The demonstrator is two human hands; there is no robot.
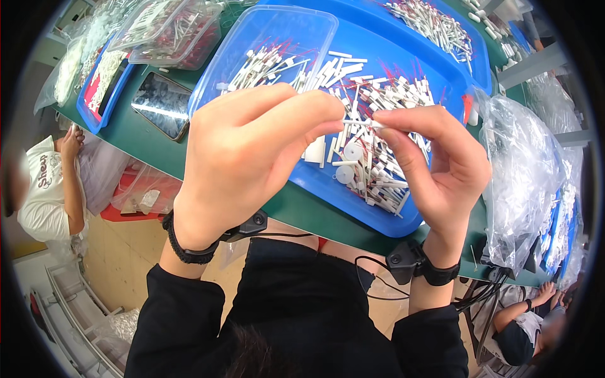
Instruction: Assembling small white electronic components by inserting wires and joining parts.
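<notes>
Between my two hands, above a blue tray (384,220), stretches a thin white stick-like part (359,122). My left hand (252,145) pinches its left end with thumb and forefinger. At the right end, a slightly thicker white piece sits in the pinch of my right hand (441,151); whether it is a separate piece I cannot tell. Beneath the hands lies a heap of small white tubes with red wires (378,170). Two round whitish discs (353,151) rest on that heap. A clear plastic box (302,25) in the tray holds more of the wired tubes.
A second blue tray (482,69) with similar parts stands behind. At left are a phone (162,104), a small blue bin (88,116) and a clear lidded box (201,53). Clear plastic bags (523,170) crowd the green table's right side. Other people sit at left (50,189) and lower right (520,331).
</notes>
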